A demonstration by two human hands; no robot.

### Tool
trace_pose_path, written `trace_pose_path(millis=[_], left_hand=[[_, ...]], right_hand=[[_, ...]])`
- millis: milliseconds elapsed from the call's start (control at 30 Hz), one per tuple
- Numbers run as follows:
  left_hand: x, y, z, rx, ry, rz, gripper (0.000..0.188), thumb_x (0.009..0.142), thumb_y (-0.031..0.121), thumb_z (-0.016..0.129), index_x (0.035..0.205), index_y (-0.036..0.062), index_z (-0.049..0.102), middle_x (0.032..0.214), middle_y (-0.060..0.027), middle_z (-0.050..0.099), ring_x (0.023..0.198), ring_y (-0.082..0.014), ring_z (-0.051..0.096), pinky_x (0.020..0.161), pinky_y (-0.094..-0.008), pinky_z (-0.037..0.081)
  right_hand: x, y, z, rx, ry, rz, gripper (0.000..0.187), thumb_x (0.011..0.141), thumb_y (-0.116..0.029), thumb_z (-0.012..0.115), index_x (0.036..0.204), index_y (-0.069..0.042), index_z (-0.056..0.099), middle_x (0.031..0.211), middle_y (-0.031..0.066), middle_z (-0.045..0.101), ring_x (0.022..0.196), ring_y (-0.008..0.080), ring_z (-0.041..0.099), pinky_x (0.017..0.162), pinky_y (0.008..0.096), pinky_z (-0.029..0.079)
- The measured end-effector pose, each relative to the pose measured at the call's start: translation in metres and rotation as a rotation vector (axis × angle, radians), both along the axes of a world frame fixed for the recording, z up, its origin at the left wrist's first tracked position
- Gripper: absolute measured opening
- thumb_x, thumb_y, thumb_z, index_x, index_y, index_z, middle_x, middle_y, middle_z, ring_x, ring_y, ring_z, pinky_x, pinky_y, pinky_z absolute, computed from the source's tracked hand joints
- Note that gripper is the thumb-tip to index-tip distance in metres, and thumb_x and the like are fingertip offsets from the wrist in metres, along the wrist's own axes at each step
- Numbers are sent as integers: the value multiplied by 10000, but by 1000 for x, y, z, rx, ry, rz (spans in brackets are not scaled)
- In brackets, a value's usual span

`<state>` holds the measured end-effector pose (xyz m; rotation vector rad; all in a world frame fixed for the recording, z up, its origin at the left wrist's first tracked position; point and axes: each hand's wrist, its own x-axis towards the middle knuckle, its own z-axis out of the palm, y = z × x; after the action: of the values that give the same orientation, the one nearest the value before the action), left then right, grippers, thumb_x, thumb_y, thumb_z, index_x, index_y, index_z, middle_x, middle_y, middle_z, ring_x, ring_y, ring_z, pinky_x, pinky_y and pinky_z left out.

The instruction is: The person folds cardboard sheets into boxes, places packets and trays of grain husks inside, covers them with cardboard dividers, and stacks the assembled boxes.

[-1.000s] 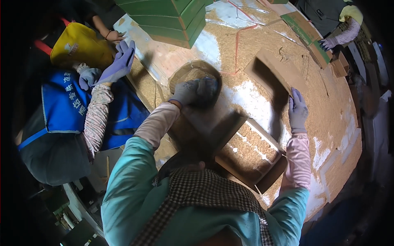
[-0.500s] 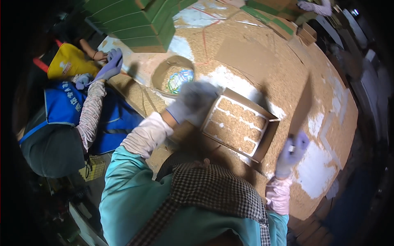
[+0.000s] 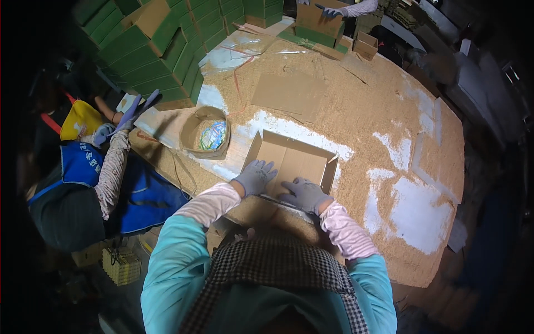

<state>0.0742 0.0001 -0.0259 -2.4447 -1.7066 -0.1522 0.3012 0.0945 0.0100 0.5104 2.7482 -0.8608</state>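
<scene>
An open, shallow brown cardboard box (image 3: 291, 158) lies on the table right in front of me, and nothing shows inside it. My left hand (image 3: 255, 176), in a grey glove, rests flat with fingers spread on the box's near left edge. Beside it my right hand (image 3: 303, 194), also grey-gloved, presses fingers apart on the near right edge. Neither hand grips anything.
The big table (image 3: 356, 111) is strewn with sawdust-like grains and white patches. A round cardboard tub (image 3: 206, 133) with a colourful packet sits left of the box. Flat cardboard (image 3: 289, 94) lies beyond. Green boxes (image 3: 161, 44) are stacked far left. One person sits left; another's gloved hand (image 3: 334, 10) works at the far end.
The box earlier held a layer of grains and now shows a bare bottom. My right hand came back from the right onto the box's near edge. My left hand moved from the tub.
</scene>
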Motion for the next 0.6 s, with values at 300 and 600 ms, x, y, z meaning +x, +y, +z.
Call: trace_pose_path(millis=[300,600], left_hand=[[-76,-31,-4,-512,-1048,549,691,993,378,575,1509,-13,335,1434,-182,505,1323,-264,477,1122,-344,356],[-33,8,-36,-398,-1184,611,833,764,435,841,1384,15,476,1344,-149,580,1198,-241,571,1033,-365,449]], right_hand=[[65,4,73,33,592,-860,434,936,-304,637,1306,-84,596,955,155,643,819,313,662,765,394,536],[74,1,-96,238,629,-953,971,782,-396,819,1522,-25,311,1438,217,400,1302,368,411,1115,436,336]])
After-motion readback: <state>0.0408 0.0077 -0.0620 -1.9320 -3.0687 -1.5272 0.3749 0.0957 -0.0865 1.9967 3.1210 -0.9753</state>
